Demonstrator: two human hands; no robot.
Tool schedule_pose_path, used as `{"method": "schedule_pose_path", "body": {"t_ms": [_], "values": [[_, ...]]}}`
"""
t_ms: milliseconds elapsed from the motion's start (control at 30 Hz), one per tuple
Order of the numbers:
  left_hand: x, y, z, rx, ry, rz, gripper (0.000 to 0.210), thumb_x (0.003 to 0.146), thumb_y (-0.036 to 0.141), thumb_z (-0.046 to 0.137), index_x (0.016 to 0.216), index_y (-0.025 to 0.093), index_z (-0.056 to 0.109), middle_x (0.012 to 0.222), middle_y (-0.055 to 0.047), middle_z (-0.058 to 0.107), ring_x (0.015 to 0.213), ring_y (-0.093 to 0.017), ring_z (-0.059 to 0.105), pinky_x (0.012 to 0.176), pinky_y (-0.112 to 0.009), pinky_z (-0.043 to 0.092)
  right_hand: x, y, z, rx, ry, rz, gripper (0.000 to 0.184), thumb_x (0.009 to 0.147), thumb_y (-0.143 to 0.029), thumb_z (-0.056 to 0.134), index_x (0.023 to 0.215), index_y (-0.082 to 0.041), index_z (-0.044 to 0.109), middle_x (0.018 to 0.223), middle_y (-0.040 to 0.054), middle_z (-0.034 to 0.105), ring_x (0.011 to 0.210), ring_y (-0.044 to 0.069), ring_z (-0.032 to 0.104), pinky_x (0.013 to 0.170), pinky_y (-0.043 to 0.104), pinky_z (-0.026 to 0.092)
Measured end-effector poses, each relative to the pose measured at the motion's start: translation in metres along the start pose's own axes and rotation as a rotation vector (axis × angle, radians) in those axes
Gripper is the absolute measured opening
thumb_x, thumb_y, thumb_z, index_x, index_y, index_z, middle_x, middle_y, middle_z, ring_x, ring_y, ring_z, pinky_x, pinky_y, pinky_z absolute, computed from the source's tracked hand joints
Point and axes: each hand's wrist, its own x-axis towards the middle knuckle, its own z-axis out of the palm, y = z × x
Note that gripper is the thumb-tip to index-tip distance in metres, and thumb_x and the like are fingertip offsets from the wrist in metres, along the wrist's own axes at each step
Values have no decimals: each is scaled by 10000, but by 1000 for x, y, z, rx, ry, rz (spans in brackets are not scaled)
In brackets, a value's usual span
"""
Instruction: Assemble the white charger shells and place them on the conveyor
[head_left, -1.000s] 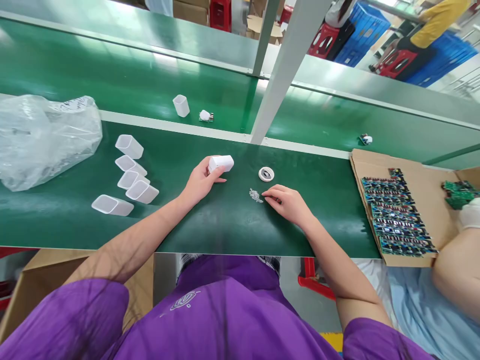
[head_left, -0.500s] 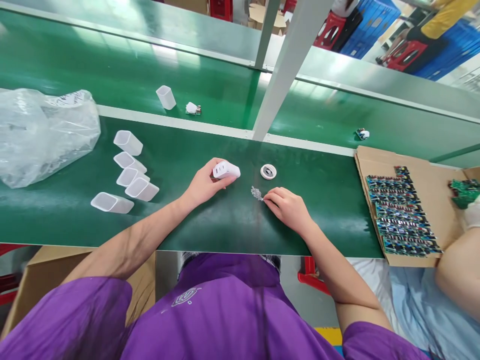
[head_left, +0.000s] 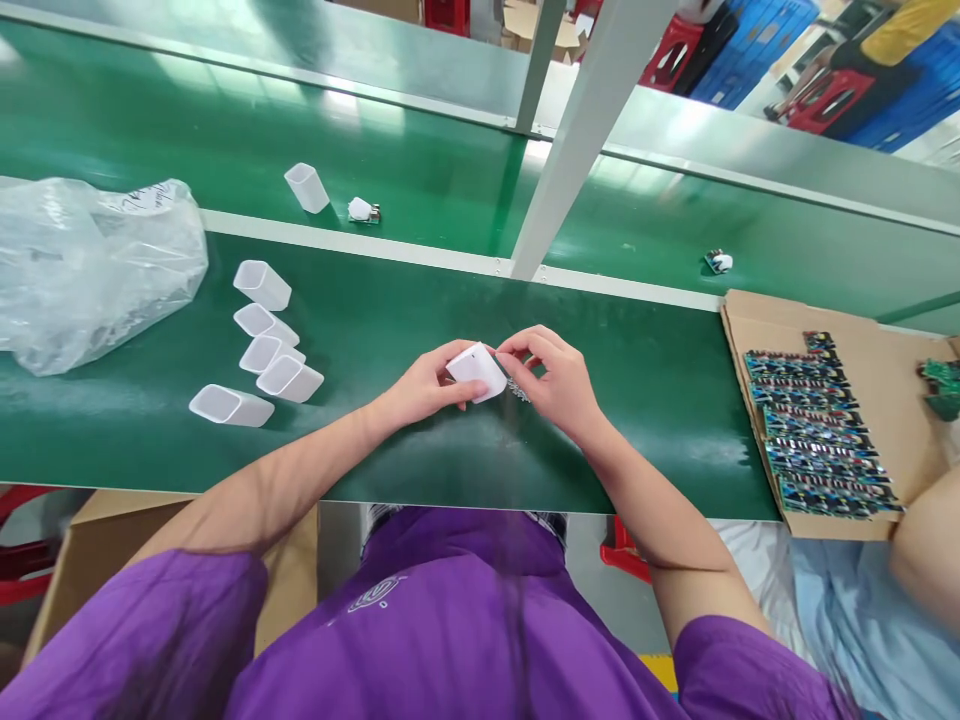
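My left hand (head_left: pixel 431 385) grips a white charger housing (head_left: pixel 478 372), now turned so that a broad side with a small dark slot faces up. At the housing's right edge, the fingers of my right hand (head_left: pixel 551 375) are pinched together; whatever is between the fingertips is too small to make out. A little pile of small clear pieces (head_left: pixel 517 391) lies on the green bench under my right hand, which partly covers it. The small round white dish is hidden behind that hand.
Several open white sleeves (head_left: pixel 291 379) lie to the left, near a big clear plastic bag (head_left: pixel 97 270). At right, cardboard (head_left: pixel 919 430) carries rows of circuit boards (head_left: pixel 821 430) beside another person's arm. A post (head_left: pixel 592 120) rises behind the bench. Farther back lie a white sleeve (head_left: pixel 307 188) and boards (head_left: pixel 364 211).
My right hand has moved up and left from the clear pieces to the housing. My left hand has shifted right and turned the housing. Items on the far green strip have slid left.
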Motion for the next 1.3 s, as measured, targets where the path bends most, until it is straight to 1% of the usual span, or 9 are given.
{"method": "schedule_pose_path", "body": {"t_ms": [67, 167, 367, 500, 633, 733, 833, 1033, 1300], "values": [[-1, -1, 2, -13, -60, -32, 632, 636, 429, 781, 1168, 147, 591, 827, -19, 644, 644, -114, 571, 542, -221, 509, -1, 3, 7, -26, 47, -19, 115, 927, -232, 568, 844, -196, 639, 861, 24, 661, 725, 114, 599, 575, 220, 507], [-3, -3, 3, 18, -102, -60, 683, 652, 437, 768, 1235, 142, 568, 832, -26, 658, 627, -111, 574, 549, -217, 497, -6, 7, 11, -62, 78, -55, 133, 932, -248, 569, 841, -188, 646, 861, 35, 668, 737, 120, 602, 576, 218, 514], [-8, 1, 3, 264, -71, 97, 533, 690, 397, 734, 1167, 191, 619, 1061, -57, 686, 828, -172, 644, 710, -257, 530, -11, 8, 6, 15, 42, -3, 109, 923, -270, 588, 902, -202, 670, 860, 21, 674, 710, 105, 616, 560, 202, 540], [-11, 3, 4, 313, -76, 94, 511, 694, 435, 725, 1138, 209, 613, 981, -39, 698, 771, -167, 642, 672, -256, 522, -14, 5, 2, 27, 90, -56, 120, 914, -252, 599, 843, -211, 686, 858, 16, 693, 716, 107, 627, 578, 219, 558], [-12, 3, 6, 394, 30, 66, 441, 708, 478, 712, 1023, 203, 569, 816, 6, 672, 665, -137, 616, 603, -235, 498, -16, -2, 0, 71, 141, -70, 103, 889, -225, 626, 804, -208, 681, 808, 6, 695, 690, 111, 638, 562, 233, 551], [-13, 4, 10, 454, 128, 69, 395, 719, 483, 707, 950, 209, 541, 713, 42, 635, 592, -112, 592, 565, -217, 471, -18, -8, 3, 64, 171, -106, 68, 873, -192, 647, 818, -205, 686, 814, 8, 702, 685, 109, 646, 597, 239, 556], [-14, 5, 13, 549, 193, 59, 373, 696, 481, 717, 875, 213, 529, 613, 72, 579, 510, -90, 537, 511, -203, 422, -21, -11, 10, 19, 221, -149, 79, 874, -150, 640, 853, -205, 692, 835, 10, 708, 717, 109, 661, 638, 234, 562], [-15, 3, 14, 568, 218, 55, 381, 679, 501, 706, 845, 226, 501, 587, 67, 567, 483, -102, 519, 469, -215, 375, -23, -12, 17, -93, 245, -146, 119, 899, -158, 597, 874, -223, 693, 851, 10, 718, 741, 126, 680, 661, 252, 577], [-15, 4, 18, 593, 271, 51, 389, 663, 509, 676, 789, 229, 437, 582, 69, 534, 468, -107, 516, 461, -221, 350, -26, -12, 20, -125, 281, -193, 136, 887, -155, 606, 913, -246, 704, 851, 11, 728, 717, 132, 691, 642, 243, 587]]}}
